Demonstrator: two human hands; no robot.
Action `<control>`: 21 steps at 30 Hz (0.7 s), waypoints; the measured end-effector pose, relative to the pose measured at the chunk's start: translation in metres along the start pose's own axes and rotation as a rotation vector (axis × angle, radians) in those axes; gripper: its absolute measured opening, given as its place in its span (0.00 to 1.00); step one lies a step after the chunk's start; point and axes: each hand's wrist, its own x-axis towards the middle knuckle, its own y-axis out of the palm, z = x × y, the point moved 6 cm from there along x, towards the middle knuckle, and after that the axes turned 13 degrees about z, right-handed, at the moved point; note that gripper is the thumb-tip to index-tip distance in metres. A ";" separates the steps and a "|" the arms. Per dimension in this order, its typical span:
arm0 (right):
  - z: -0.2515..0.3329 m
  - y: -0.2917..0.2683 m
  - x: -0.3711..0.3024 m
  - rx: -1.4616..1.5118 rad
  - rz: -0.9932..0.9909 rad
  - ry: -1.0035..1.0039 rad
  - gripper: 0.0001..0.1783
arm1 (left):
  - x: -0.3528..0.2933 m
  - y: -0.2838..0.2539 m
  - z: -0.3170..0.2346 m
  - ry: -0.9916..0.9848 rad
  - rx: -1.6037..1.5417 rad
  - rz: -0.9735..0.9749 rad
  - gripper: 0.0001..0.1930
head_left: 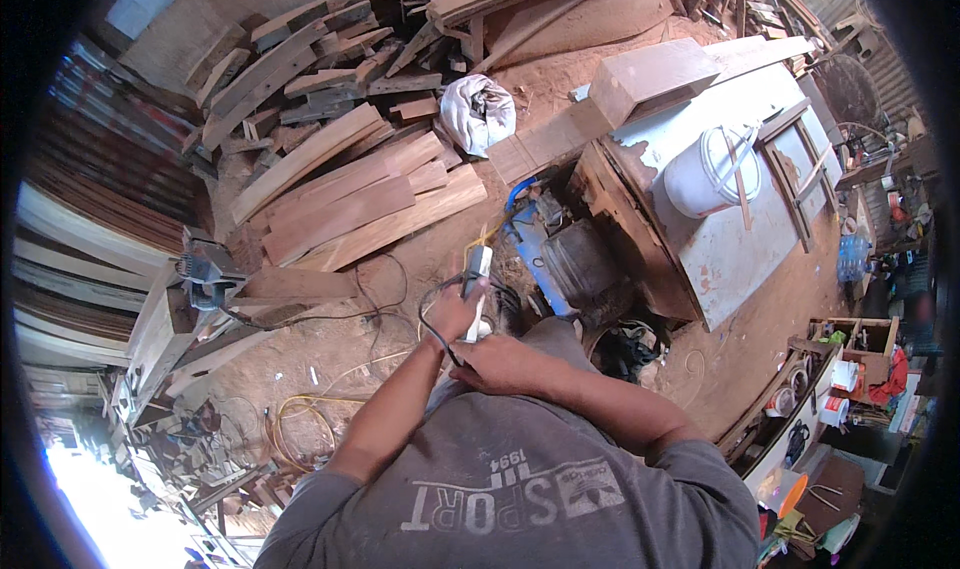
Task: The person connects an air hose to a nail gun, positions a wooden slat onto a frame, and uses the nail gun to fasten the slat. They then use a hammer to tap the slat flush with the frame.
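Head view: slim white, grey device (480, 262); left fingers (477, 290) clamp it, right fingers (470, 355) unclear.

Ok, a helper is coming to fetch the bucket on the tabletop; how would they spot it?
Find the big pale tabletop right of centre. The bucket stands on it. Unlike the wooden pieces near it, it is round and white.

Left forearm (388, 412) points to one o'clock, left hand (452, 312) curled; right hand (497, 363) sits at its five o'clock.
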 end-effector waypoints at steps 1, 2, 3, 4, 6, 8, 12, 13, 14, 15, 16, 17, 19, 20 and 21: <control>0.006 -0.001 -0.002 -0.032 0.023 0.017 0.22 | 0.002 -0.007 0.001 -0.021 -0.017 -0.032 0.48; 0.007 0.001 -0.003 -0.025 0.042 0.078 0.22 | 0.004 -0.016 0.006 -0.047 -0.035 -0.071 0.42; 0.007 0.003 -0.005 -0.019 0.062 0.140 0.22 | 0.006 -0.023 0.014 -0.056 -0.134 -0.050 0.39; 0.006 0.004 -0.008 -0.013 0.082 0.202 0.22 | 0.009 -0.031 0.021 -0.066 -0.232 -0.031 0.37; -0.002 -0.006 -0.019 -0.001 0.028 0.303 0.21 | 0.014 -0.048 0.028 -0.052 -0.357 -0.034 0.37; -0.045 -0.007 -0.035 0.018 -0.053 0.360 0.20 | 0.012 -0.068 0.007 0.040 -0.315 -0.115 0.38; -0.114 -0.011 -0.078 0.091 -0.174 0.398 0.19 | 0.007 -0.102 0.001 -0.025 -0.239 -0.218 0.44; -0.131 -0.009 -0.092 0.142 -0.186 0.344 0.19 | 0.002 -0.114 -0.005 -0.054 -0.211 -0.257 0.47; -0.143 -0.003 -0.110 0.098 -0.276 0.355 0.19 | 0.009 -0.124 0.002 -0.066 -0.298 -0.241 0.39; -0.151 0.004 -0.120 0.117 -0.284 0.347 0.19 | 0.011 -0.134 0.002 0.000 -0.211 -0.273 0.39; -0.158 0.012 -0.130 0.139 -0.290 0.346 0.20 | 0.013 -0.139 0.002 0.064 -0.126 -0.298 0.39; -0.162 0.019 -0.140 0.163 -0.297 0.344 0.20 | 0.016 -0.141 0.005 0.049 -0.140 -0.282 0.39; -0.168 0.029 -0.168 0.084 -0.193 0.503 0.19 | 0.023 -0.147 0.011 0.021 -0.167 -0.253 0.40; -0.169 0.032 -0.185 0.044 -0.140 0.579 0.19 | 0.029 -0.150 0.025 -0.094 -0.329 -0.177 0.40; -0.172 0.037 -0.210 0.135 -0.169 0.603 0.19 | 0.035 -0.150 0.036 -0.207 -0.492 -0.093 0.40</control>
